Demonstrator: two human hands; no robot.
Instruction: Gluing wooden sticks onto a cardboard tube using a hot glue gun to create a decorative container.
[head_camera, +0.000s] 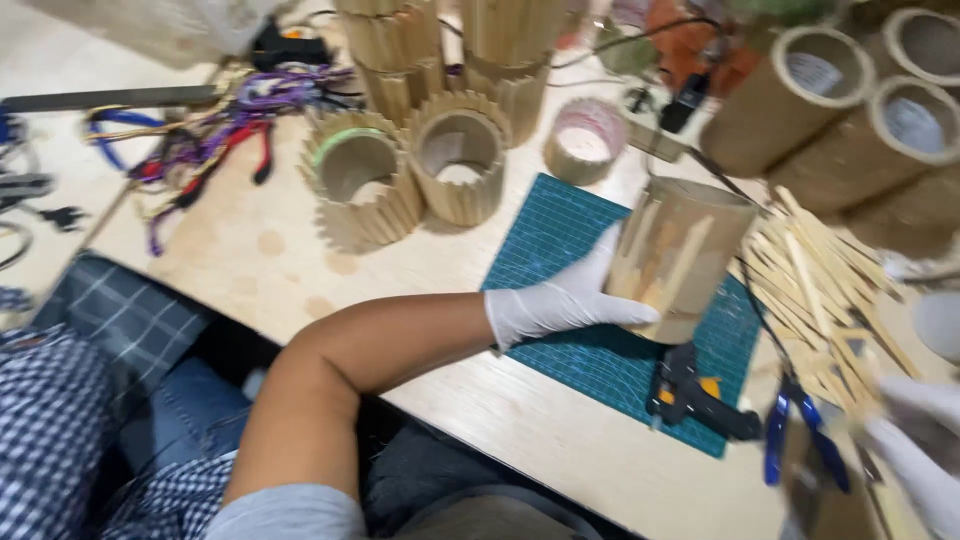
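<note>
My left hand (560, 297), in a white glove, grips a cardboard cylinder (680, 255) partly covered with flat wooden sticks and holds it upright over a teal cutting mat (560, 235). My right hand (925, 440), also gloved, is blurred at the lower right edge, beside a pile of wooden sticks (820, 290); whether it holds anything is unclear. A black glue gun (695, 395) lies on the mat just below the cylinder. Blue-handled pliers (800, 440) lie near the right hand.
Two stick-clad round holders (410, 170) stand at the centre back, taller ones (450, 50) behind. A tape roll (585, 140) sits next to them. Large cardboard tubes (860, 110) lie at the top right. Coloured cords and tools (200, 130) clutter the left.
</note>
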